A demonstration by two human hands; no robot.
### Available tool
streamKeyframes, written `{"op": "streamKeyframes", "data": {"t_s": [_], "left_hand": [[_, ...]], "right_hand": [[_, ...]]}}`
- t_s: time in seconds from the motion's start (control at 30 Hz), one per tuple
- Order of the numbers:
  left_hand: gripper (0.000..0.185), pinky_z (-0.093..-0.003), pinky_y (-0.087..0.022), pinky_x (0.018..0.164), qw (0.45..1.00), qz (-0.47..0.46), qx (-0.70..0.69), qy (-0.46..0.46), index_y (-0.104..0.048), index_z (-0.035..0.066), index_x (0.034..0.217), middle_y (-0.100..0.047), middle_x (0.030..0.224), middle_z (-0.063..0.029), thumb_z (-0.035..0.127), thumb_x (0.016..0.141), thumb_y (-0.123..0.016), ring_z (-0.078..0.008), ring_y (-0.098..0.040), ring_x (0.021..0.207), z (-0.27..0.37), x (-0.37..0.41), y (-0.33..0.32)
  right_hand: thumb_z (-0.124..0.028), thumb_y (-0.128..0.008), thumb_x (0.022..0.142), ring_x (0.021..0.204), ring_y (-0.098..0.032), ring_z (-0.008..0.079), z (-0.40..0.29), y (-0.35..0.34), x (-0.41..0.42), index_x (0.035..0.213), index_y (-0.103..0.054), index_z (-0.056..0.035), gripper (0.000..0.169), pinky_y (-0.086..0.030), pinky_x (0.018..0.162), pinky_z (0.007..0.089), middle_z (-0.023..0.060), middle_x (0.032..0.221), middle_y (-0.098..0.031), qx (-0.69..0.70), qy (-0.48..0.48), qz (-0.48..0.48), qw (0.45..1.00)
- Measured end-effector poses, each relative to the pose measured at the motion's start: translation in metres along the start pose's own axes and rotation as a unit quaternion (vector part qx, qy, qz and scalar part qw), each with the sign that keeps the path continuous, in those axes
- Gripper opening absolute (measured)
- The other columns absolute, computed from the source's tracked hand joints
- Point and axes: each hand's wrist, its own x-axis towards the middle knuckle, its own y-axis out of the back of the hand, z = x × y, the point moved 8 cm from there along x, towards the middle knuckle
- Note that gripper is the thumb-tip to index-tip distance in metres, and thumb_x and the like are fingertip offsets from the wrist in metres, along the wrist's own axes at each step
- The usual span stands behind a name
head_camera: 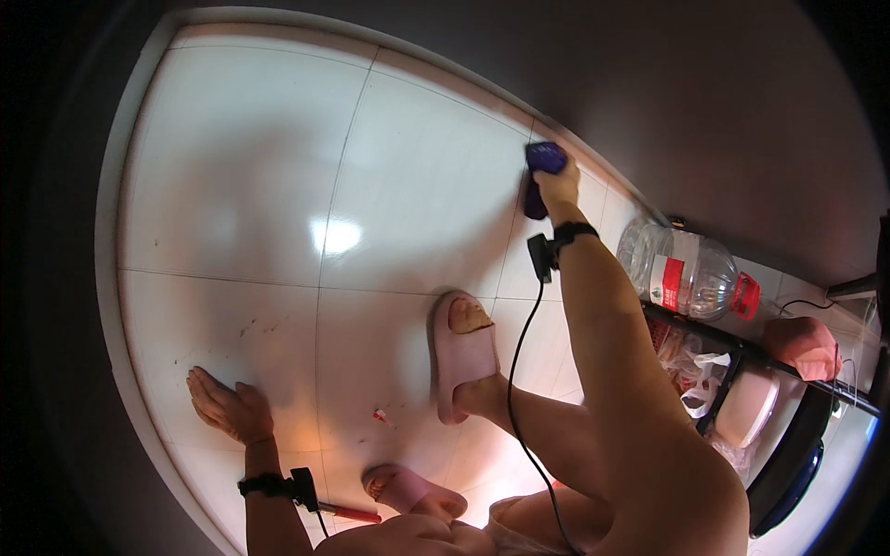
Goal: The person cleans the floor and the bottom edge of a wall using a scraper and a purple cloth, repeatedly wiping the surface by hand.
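My right hand (560,186) grips a bunched dark purple cloth (547,158) low at the white tiled floor (417,174), beside the skirting of the dark wall. Part of the cloth hangs out below my fingers. On the other side, my left hand (233,409) holds nothing, its fingers stretched out over the tiles; whether it touches them I cannot tell. Dark specks and smudges (255,327) mark the floor just beyond it. A small red-and-white scrap (379,415) lies between that hand and my feet.
Pink slippers (475,351) are on my feet. Near my left wrist lies a red-handled tool (356,514), partly hidden. To the right are a large clear plastic bottle (706,278) on its side, a black metal bar (733,339), plastic bags (702,379) and a pink bundle (806,347). Cables hang from both wristbands.
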Motion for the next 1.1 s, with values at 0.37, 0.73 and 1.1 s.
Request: {"op": "streamKeyframes", "data": {"t_s": [0.37,0.73,1.1], "left_hand": [[0.055,-0.0483,-0.028,0.108,1.0,0.015,0.025,-0.002,-0.034,0.001,0.142,-0.037,0.143,-0.017,0.031,0.097,-0.039,-0.0338,-0.036,0.131,-0.002,-0.003,0.003],[0.063,-0.0493,-0.029,0.107,0.997,0.045,0.011,-0.06,-0.031,0.0,0.144,-0.035,0.144,-0.0183,0.045,0.1,-0.028,-0.035,-0.036,0.131,0.004,-0.001,0.004],[0.061,-0.0494,-0.024,0.111,0.999,-0.033,0.036,0.014,-0.028,0.002,0.145,-0.033,0.147,-0.0155,0.028,0.091,-0.04,-0.0324,-0.032,0.135,-0.015,-0.005,-0.009]], "right_hand": [[-0.016,-0.069,0.065,0.124,-0.046,0.0397,0.167,0.04,0.0,0.14,-0.037,-0.0148,0.082,-0.04,0.103,0.0477,0.0164,0.137,-0.044,0.065,-0.335,0.088,0.936],[-0.012,-0.069,0.066,0.115,-0.045,0.0393,-0.053,-0.028,-0.01,0.132,-0.044,-0.0195,0.071,-0.041,0.096,0.0467,0.0124,0.139,-0.041,-0.039,0.066,0.017,0.997],[-0.005,-0.07,0.066,0.1,-0.049,0.0384,-0.275,-0.097,-0.315,0.122,-0.054,-0.0219,0.06,-0.045,0.085,0.0442,0.0095,0.136,-0.044,0.084,0.369,-0.238,0.894]]}}
